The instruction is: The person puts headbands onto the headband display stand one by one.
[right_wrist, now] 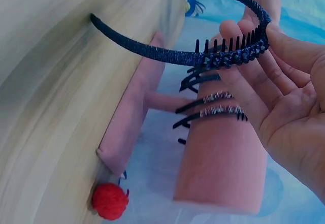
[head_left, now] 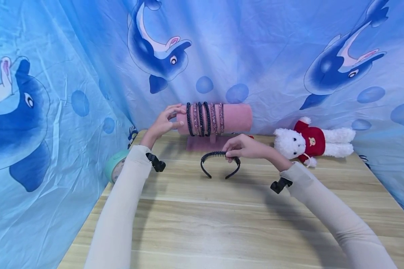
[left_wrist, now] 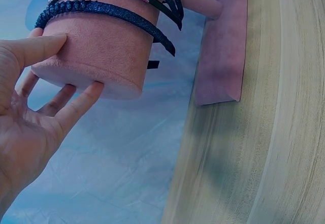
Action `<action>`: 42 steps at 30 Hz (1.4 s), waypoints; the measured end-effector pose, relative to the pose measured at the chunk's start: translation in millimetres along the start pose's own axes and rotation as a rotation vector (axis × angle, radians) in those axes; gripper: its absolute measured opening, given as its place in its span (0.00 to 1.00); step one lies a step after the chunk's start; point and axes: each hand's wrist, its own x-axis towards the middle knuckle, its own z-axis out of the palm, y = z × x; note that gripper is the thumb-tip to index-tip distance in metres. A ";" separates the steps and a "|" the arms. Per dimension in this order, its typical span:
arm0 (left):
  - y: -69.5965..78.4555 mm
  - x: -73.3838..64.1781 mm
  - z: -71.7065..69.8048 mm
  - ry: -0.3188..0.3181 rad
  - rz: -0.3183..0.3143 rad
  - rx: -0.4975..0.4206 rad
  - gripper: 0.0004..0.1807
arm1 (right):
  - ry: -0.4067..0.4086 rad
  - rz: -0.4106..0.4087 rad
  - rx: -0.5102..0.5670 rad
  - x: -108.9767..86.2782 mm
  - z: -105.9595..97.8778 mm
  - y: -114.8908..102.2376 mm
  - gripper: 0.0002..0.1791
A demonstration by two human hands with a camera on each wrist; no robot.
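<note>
A pink velvety headband stand (head_left: 237, 117) with a horizontal roll stands at the back of the table. Several dark and pink glittery headbands (head_left: 200, 119) circle the left and middle part of its roll. My left hand (head_left: 165, 121) holds the roll's left end, thumb on its side and fingertips against the end in the left wrist view (left_wrist: 96, 54). In front of the stand, my right hand (head_left: 247, 147) pinches a dark blue toothed headband (right_wrist: 162, 54) at the right of its arch. Its two tips point down, just over or at the tabletop; contact is unclear.
A white plush bear (head_left: 314, 140) in a red sweater lies at the back right. A mint-green rounded object (head_left: 117, 162) sits by the left edge, partly behind my left sleeve. Behind the stand's base is a fuzzy red ball (right_wrist: 110, 201). Dolphin-print curtain (head_left: 269, 56) surrounds the wooden table (head_left: 202, 224).
</note>
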 end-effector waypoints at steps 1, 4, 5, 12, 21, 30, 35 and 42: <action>-0.3 -0.2 -0.1 0.001 0.000 -0.002 0.25 | 0.003 0.006 0.013 -1.6 -2.0 1.9 0.08; -0.9 -0.3 -0.3 -0.002 0.001 -0.008 0.25 | 0.014 0.033 0.043 -7.0 -7.9 5.6 0.09; -1.0 -0.2 -0.3 -0.001 0.003 -0.010 0.25 | 0.020 0.045 0.051 -8.8 -10.0 6.4 0.09; -1.7 1.1 0.0 -0.002 0.014 -0.019 0.26 | 0.110 0.146 0.079 -25.4 -26.0 12.7 0.13; -1.8 1.9 -0.5 -0.003 0.024 -0.012 0.25 | 0.238 0.257 0.034 -52.4 -48.2 22.6 0.15; -1.8 0.6 -0.2 -0.007 0.027 -0.014 0.25 | 0.384 0.305 0.080 -82.1 -66.4 25.1 0.22; -1.4 0.4 0.1 -0.005 0.024 -0.014 0.25 | 0.455 0.339 0.093 -94.7 -75.0 25.3 0.24; 0.8 -2.0 0.2 -0.008 0.014 0.004 0.25 | 0.560 0.428 0.048 -107.7 -85.3 26.3 0.29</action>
